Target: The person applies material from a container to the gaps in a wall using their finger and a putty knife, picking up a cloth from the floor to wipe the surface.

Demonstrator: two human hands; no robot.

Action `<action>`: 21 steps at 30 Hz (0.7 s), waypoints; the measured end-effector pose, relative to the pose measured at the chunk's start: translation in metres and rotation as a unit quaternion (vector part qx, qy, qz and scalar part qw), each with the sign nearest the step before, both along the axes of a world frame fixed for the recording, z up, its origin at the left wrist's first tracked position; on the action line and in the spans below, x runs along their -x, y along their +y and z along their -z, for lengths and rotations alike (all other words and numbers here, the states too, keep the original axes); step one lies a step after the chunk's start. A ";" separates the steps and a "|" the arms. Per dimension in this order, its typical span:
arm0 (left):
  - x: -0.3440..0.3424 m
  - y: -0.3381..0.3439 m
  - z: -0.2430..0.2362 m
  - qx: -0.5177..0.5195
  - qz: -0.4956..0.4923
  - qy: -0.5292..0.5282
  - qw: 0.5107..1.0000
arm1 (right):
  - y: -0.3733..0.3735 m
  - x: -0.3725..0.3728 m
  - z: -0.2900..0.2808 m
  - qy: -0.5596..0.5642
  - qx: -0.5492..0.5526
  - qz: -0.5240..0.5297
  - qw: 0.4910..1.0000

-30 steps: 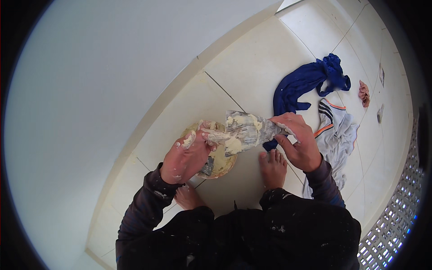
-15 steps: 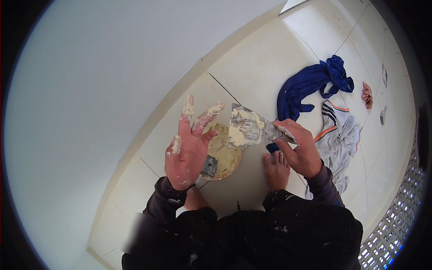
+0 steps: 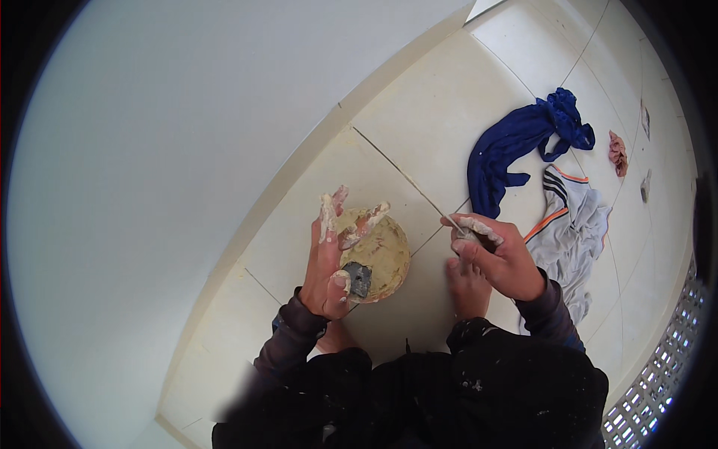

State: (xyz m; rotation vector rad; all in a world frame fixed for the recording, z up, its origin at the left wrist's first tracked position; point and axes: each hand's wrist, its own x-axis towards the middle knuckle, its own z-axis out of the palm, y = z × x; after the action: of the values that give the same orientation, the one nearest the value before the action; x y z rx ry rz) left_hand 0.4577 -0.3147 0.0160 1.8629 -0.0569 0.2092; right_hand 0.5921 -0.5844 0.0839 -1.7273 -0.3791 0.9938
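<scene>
Fingers spread and smeared with pale putty, my left hand [image 3: 323, 266] is open over the left side of a round container [image 3: 389, 258] of cream-yellow putty on the floor. A dark grey flat piece [image 3: 359, 278] lies in the container, beside my left thumb. To the right, my right hand [image 3: 499, 260] is closed on a putty knife [image 3: 464, 233], now turned nearly edge-on, so its blade is hard to make out. Putty coats my right index finger. My bare feet are partly visible beneath both hands.
A white wall [image 3: 164, 150] with skirting runs along the left. On the tiled floor [image 3: 407, 105] lie dark blue cloth [image 3: 508, 150], a white garment [image 3: 568, 247] with orange and black stripes, a pink crumpled cloth [image 3: 618, 155] and small objects [image 3: 645, 185]. A perforated panel [image 3: 651, 378] curves at lower right.
My left hand has drawn away from the knife blade, spread its fingers and then lowered over the container. My right hand has turned the knife from face-up to nearly edge-on.
</scene>
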 end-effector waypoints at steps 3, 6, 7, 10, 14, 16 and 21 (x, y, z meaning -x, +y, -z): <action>-0.006 -0.013 -0.004 0.277 0.003 0.079 0.958 | 0.002 -0.003 -0.006 -0.181 -0.010 0.035 0.983; -0.007 -0.015 -0.004 0.418 -0.002 0.051 0.907 | 0.009 -0.001 -0.020 -0.218 0.048 -0.015 0.975; -0.008 -0.013 -0.007 0.416 -0.003 0.050 0.908 | 0.012 0.000 -0.019 -0.218 0.046 -0.015 0.975; -0.011 -0.016 -0.008 0.402 -0.002 0.040 0.915 | 0.017 0.001 -0.015 -0.212 0.018 -0.071 0.975; -0.007 -0.031 -0.012 0.359 -0.039 0.039 0.932 | 0.022 0.003 -0.015 -0.162 -0.005 -0.086 0.983; -0.008 -0.032 -0.011 0.345 -0.060 0.038 0.936 | 0.020 0.006 -0.013 -0.137 0.005 -0.071 0.988; 0.004 -0.012 -0.003 0.172 -0.112 0.015 0.979 | 0.016 0.012 -0.001 -0.271 0.028 0.062 0.960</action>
State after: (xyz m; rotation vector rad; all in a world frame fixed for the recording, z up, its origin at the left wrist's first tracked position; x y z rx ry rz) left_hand 0.4536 -0.3271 0.0193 1.5232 0.2006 0.3244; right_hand 0.5803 -0.5688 0.0849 -2.0374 -0.5865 0.4297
